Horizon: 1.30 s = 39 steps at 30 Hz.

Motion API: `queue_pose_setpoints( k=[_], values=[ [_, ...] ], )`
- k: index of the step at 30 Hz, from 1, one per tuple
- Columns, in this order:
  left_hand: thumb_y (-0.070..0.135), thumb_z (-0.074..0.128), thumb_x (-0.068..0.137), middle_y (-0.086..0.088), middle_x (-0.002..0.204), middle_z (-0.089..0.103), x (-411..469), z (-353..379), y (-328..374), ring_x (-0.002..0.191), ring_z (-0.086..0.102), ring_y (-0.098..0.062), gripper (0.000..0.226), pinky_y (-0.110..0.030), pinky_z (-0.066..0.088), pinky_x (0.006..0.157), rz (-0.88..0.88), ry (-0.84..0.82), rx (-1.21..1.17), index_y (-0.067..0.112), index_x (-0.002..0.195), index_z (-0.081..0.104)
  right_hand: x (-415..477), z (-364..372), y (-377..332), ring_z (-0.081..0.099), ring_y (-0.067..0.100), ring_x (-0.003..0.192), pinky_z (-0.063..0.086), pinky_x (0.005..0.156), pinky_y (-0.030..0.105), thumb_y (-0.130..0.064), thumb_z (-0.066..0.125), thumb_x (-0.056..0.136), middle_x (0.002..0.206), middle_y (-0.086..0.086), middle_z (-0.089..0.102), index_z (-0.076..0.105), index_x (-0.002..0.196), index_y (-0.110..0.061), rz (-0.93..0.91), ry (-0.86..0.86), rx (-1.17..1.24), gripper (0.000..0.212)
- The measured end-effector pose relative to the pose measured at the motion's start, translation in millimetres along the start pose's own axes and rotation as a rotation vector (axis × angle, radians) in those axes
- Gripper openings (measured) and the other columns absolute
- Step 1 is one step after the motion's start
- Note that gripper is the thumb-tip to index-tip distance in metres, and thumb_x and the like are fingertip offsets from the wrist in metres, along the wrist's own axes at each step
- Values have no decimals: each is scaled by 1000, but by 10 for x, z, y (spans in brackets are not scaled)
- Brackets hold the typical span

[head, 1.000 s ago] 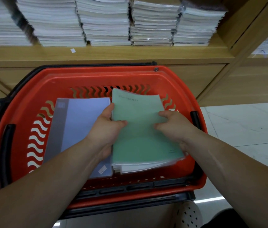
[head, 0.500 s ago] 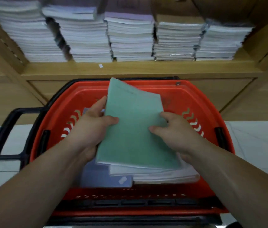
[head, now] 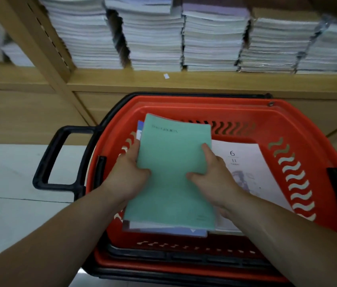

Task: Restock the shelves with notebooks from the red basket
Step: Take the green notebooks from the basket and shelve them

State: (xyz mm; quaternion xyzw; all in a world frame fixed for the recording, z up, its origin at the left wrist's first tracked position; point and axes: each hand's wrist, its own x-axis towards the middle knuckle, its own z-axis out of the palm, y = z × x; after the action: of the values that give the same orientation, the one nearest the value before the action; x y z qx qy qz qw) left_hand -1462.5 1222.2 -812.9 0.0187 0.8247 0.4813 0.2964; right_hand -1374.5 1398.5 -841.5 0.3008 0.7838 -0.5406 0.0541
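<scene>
Wooden shelving (head: 184, 81) runs across the top of the view, its board loaded with tight stacks of notebooks (head: 211, 38) lying flat, edges facing out. Below it, on the pale floor (head: 8, 183), sits the red basket (head: 300, 129), its black handle (head: 49, 158) swung out to the left.

Both hands are over the basket and clasp a green-covered bundle of notebooks (head: 171, 175). The left hand (head: 126, 175) takes the bundle's left edge, thumb on the cover and fingers hidden beneath it; the right hand (head: 213, 175) clamps the right edge the same way, thumb pressed on top. Holding from both sides likely keeps the thin, floppy books squared together, since a few bluish and white ones (head: 163, 229) peek out under the green cover at the near end. The bundle tilts up at its far end, seemingly lifted clear of the basket floor.

Another white-covered notebook (head: 244, 160), printed with a 6, lies flat in the basket's right half, so more stock remains. The bundle probably needs to go onto a matching stack above.
</scene>
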Motion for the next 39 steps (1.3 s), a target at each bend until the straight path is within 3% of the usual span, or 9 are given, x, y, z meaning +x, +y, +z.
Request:
queue_pose_setpoints(
  k=[2,5,10,19,21,25,30,36,39],
  values=[
    [22,62,68,2,137,53,31,25,-26,111,64,-22,92,-40,59,87,-14,-5,-8,65,143,32,-33,25,-22,65,19,113,59,90,42,-37,68,68,135,-1,58,24,152,-49,9,-9,41,96],
    [15,60,80,6,133,34,18,45,11,90,51,-2,82,-26,49,81,-58,53,-18,52,149,33,-9,-18,19,69,8,103,59,79,28,-6,68,89,124,-7,68,31,146,-38,17,-21,132,76],
    [16,61,66,4,116,74,83,67,-41,101,72,-27,92,-52,59,88,-113,-1,-208,47,149,36,39,-70,58,70,2,95,56,67,16,2,62,92,114,-13,70,45,131,-36,-2,-77,156,57],
    [2,57,96,4,109,76,74,64,-18,90,75,-17,47,-32,61,70,-72,30,-176,30,134,57,48,-141,54,71,-2,86,56,62,15,2,60,91,109,-14,72,48,128,-40,-27,-145,190,57],
    [3,58,97,6,108,76,57,58,-18,86,75,-11,45,-24,59,63,-28,32,-153,30,132,58,66,-140,60,70,-2,87,57,65,17,2,61,90,109,-14,72,49,129,-37,-19,-141,200,57],
    [6,58,98,13,104,77,16,60,-2,88,75,-8,46,-30,59,76,28,32,-144,36,133,58,95,-126,66,70,10,102,60,85,36,0,64,88,113,-11,71,48,129,-35,7,-136,200,56],
    [4,58,98,14,104,77,15,37,59,92,76,-14,54,-39,59,80,91,42,-231,52,120,62,117,-143,72,71,11,101,60,82,34,3,64,89,112,-9,72,50,126,-34,35,-126,251,54],
    [2,60,96,11,117,74,69,-9,84,100,74,-20,82,-44,60,83,31,-111,-325,56,150,30,114,-126,49,73,14,100,62,84,40,6,63,89,110,-8,74,52,125,-34,10,-112,290,54],
    [2,61,96,6,119,74,46,12,115,98,75,-24,79,-46,61,78,44,-98,-409,57,147,35,107,-119,28,72,14,102,61,87,41,5,65,88,111,-8,74,51,128,-36,-10,-104,292,58]
  ],
)
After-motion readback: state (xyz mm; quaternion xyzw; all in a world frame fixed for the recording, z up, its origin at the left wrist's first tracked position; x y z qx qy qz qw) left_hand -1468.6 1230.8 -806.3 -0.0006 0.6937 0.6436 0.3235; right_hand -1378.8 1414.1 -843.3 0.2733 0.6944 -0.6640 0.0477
